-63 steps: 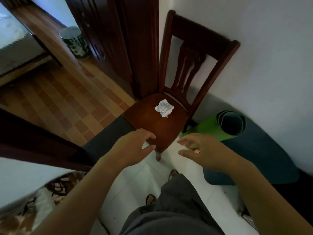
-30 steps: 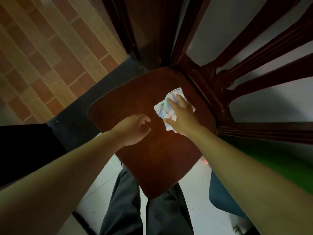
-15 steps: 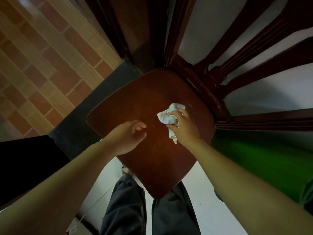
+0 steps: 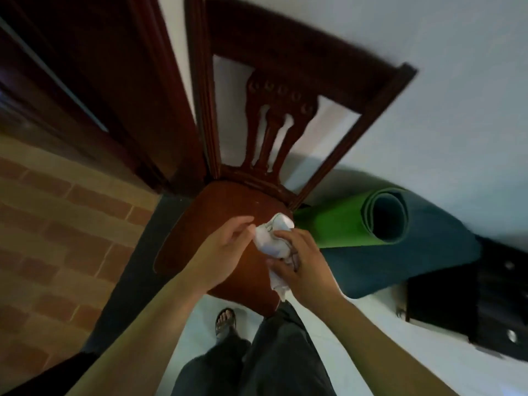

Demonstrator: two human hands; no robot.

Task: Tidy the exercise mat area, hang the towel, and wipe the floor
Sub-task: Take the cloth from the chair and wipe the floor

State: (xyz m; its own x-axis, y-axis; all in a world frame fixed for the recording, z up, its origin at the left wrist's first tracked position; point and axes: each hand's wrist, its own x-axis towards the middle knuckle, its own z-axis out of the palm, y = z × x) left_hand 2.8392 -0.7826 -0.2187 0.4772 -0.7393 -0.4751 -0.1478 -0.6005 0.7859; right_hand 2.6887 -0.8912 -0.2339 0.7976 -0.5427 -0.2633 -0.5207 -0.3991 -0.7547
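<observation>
Crumpled cloth held between both hands above a wooden chair.

Head view: the right hand (image 4: 305, 264) is closed around a bunched white cloth (image 4: 273, 238), while the left hand (image 4: 225, 247), fingers loosely curled, touches its upper end; both are over the dark wooden chair (image 4: 217, 212), with the rolled green exercise mat (image 4: 351, 221) just beside the seat on the floor. A loose tail hanging below the right hand could, in all likelihood, slip free or snag the seat edge if the grip shifts. Half a second earlier the cloth was pinched by the right hand alone, low on the seat; now it is lifted and the left hand has joined.
</observation>
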